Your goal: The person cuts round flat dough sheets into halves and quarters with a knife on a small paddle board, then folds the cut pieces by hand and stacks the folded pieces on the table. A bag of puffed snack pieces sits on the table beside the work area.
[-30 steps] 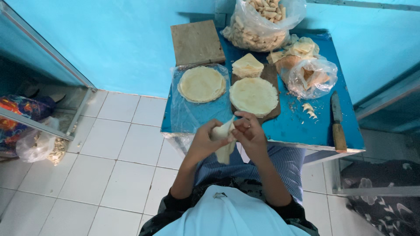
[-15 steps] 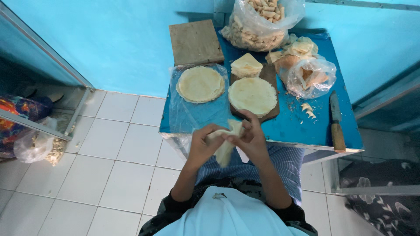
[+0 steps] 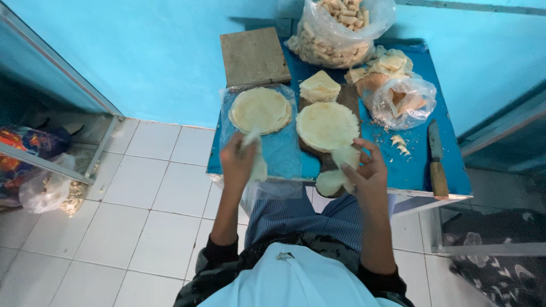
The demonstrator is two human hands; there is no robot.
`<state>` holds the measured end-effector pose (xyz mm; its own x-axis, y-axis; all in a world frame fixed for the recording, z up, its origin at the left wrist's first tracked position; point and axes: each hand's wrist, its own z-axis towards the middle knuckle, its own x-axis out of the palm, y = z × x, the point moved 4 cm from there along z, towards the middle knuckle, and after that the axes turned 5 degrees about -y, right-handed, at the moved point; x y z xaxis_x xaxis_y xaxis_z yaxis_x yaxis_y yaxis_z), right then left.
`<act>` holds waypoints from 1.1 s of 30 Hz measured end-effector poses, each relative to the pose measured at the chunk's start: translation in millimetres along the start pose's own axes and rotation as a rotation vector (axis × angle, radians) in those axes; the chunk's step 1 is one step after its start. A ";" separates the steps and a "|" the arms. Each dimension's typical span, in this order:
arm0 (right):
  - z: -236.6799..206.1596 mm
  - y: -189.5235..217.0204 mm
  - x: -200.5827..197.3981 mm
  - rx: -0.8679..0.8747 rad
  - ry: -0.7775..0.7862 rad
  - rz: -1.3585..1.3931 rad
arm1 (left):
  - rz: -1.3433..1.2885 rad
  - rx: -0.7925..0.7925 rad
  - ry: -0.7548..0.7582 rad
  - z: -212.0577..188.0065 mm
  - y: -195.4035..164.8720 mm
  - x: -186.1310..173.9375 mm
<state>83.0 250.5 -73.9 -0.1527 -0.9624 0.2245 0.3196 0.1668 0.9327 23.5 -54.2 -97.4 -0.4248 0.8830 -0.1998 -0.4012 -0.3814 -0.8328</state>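
Blue walls surround a small blue table (image 3: 449,170); over its near edge, the left hand (image 3: 238,162) and right hand (image 3: 368,173) each pinch a thin wrapper (image 3: 341,165), held apart.

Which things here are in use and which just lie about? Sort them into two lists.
In use: left hand and right hand, each holding a thin dough sheet; round wrapper stack on the board; second stack.

Lying about: knife, wooden board, bag of rolls, small bag, scraps.
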 end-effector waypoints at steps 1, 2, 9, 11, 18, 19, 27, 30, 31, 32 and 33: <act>0.4 4.8 -3.3 0.014 0.009 -0.037 | 0.211 0.094 0.069 1.8 -7.8 5.7; -0.2 9.5 -6.5 0.029 0.017 -0.075 | 0.422 0.188 0.140 -0.1 -15.9 13.5; 3.2 40.9 2.6 0.005 0.406 -0.120 | -0.159 0.466 0.434 -31.6 -66.9 65.4; 9.3 43.7 3.0 0.072 0.461 -0.148 | -0.440 0.142 0.857 -30.5 -62.0 89.9; 57.1 55.6 -18.7 -0.119 0.339 -0.349 | -0.225 0.124 0.673 22.2 -76.3 100.8; 63.3 55.8 -20.9 -0.130 0.353 -0.282 | -0.205 0.176 0.642 29.3 -82.7 99.7; 133.0 12.9 -51.5 -0.117 0.316 -0.346 | -0.153 0.238 0.609 71.4 -62.6 146.7; 169.9 -37.0 -55.1 -0.027 0.293 -0.469 | -0.019 0.147 0.679 87.6 -25.1 184.0; 178.2 -54.7 -53.7 -0.015 0.290 -0.517 | 0.018 0.175 0.659 87.6 -16.1 190.6; 184.7 -68.3 -55.7 -0.007 0.285 -0.564 | 0.055 0.209 0.637 89.8 -9.8 196.3; 187.5 -77.5 -60.2 -0.009 0.278 -0.535 | 0.093 0.244 0.612 93.0 -6.0 200.4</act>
<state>-107.9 335.7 -106.8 -0.0443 -0.9325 -0.3585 0.2746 -0.3564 0.8931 -134.7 99.6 -84.4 0.0421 0.8118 -0.5825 -0.5883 -0.4511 -0.6712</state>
